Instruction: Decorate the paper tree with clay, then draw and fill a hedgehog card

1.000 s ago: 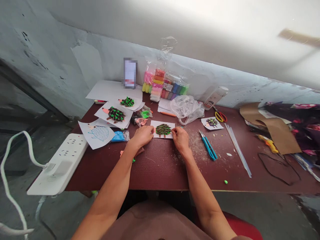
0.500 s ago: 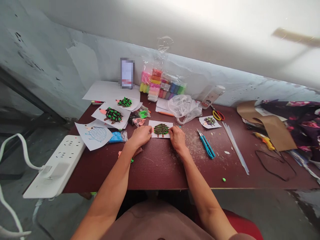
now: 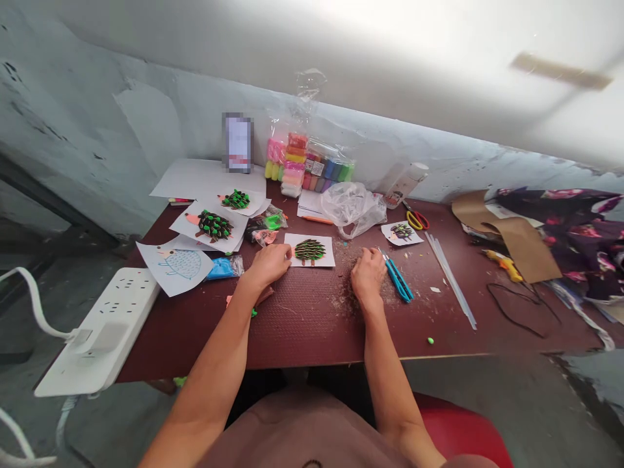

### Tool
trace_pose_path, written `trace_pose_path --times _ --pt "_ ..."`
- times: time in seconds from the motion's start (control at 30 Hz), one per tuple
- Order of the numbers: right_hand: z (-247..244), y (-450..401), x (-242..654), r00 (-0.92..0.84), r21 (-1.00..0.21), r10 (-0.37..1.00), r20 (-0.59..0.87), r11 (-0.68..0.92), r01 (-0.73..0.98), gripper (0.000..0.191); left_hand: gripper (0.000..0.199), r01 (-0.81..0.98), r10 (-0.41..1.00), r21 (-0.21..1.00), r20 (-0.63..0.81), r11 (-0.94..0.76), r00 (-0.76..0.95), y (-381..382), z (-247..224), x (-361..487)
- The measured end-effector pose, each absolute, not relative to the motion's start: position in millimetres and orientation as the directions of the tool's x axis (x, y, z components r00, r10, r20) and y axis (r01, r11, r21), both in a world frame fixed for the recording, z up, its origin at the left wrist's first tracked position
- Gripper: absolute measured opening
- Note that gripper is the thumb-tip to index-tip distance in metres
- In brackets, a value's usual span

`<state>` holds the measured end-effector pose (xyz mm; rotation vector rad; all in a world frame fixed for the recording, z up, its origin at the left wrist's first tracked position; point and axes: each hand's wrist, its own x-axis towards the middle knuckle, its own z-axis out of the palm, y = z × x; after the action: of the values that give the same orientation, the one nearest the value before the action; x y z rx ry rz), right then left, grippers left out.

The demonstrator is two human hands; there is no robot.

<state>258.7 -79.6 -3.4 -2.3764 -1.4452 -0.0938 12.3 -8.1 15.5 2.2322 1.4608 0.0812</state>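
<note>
At the near left of the brown table (image 3: 312, 325), we see a white power strip (image 3: 107, 325). Just right of it is a sheet with a blue hedgehog drawing (image 3: 185, 263). A bit farther back, we spot a big hedgehog picture (image 3: 214, 224) with a pink face and dark and green spikes. Nearer than that lies a blue packet (image 3: 221, 268). At the far side, a blurry phone (image 3: 238, 143) stands up.

Next comes our left hand (image 3: 270, 263). Its fingers are curled in, and the tips touch the left edge of the hedgehog card (image 3: 309, 250). We cannot tell if they pinch it. This card lies flat in the middle of the table, between our two hands. At the far side, behind the card, we see packs of bright clay (image 3: 294, 172) and a thin plastic bag (image 3: 353, 205).

Our right hand (image 3: 369, 273) is low over the table, right of the card and apart from it. Its fingers are bent, and we cannot tell if they pinch something small. Just right of it is a blue tool (image 3: 400, 285). Farther back we see a small hedgehog card (image 3: 402, 233) and red and yellow scissors (image 3: 414, 220). Then come clear sticks (image 3: 451, 279), a yellow glue gun (image 3: 507, 265) and, last, bent brown card (image 3: 529, 244)
</note>
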Motion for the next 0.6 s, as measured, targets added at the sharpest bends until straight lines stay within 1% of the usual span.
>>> trace_pose_path --times 0.13,0.27,0.37,0.6 --pt "-5.6 -94.6 282.8 0.614 -0.199 0.754 0.236 -0.581 0.790 0.049 0.023 0.855 0.878 0.406 -0.211 -0.321 0.430 -8.3 16.9 12.6" --pt "-6.7 -108.8 305.4 0.694 -0.230 0.677 0.245 -0.655 0.720 0.045 0.022 0.855 0.880 0.409 -0.209 -0.319 0.428 -8.7 16.8 13.4" --pt "-5.3 -114.6 314.1 0.686 -0.237 0.687 0.239 -0.644 0.727 0.045 0.022 0.855 0.881 0.411 -0.206 -0.316 0.425 -9.1 16.4 13.6" --pt "-3.3 -114.1 303.7 0.546 -0.267 0.823 0.154 -0.497 0.825 0.050 0.021 0.853 0.884 0.418 -0.200 -0.312 0.422 -9.5 16.3 13.6"
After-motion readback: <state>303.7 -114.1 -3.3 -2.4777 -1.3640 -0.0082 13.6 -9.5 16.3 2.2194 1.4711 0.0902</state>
